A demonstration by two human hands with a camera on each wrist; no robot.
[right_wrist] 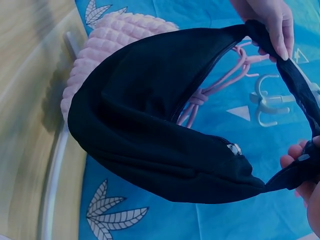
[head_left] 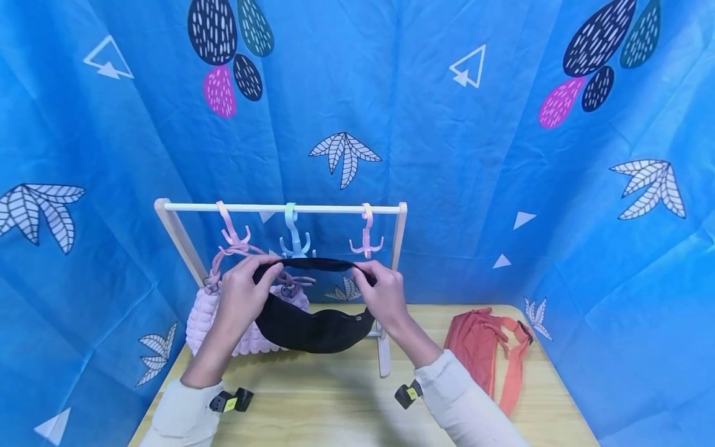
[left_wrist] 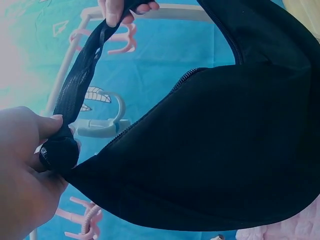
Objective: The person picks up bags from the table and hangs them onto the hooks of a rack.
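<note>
Both hands hold up a black shoulder bag [head_left: 315, 329] by its strap [head_left: 317, 264], in front of a small rack. My left hand [head_left: 246, 288] pinches the strap's left end between thumb and fingers. At the other end, my right hand [head_left: 384, 293] pinches it the same way. The bag's body hangs below in a curve, with its zipper [left_wrist: 150, 122] seen in the left wrist view. Just behind the strap is a blue hook [head_left: 293, 233]. A pink hook [head_left: 367, 233] hangs to its right, bare. On the left pink hook [head_left: 228, 225] hangs a puffy pink bag [head_left: 203, 323], partly hidden.
The rack has a white rail [head_left: 329, 209] and wooden posts [head_left: 181, 239]. An orange bag [head_left: 472, 341] with a strap lies at the right of the wooden table [head_left: 313, 403]. Blue patterned cloth [head_left: 424, 155] surrounds the table at the back and sides.
</note>
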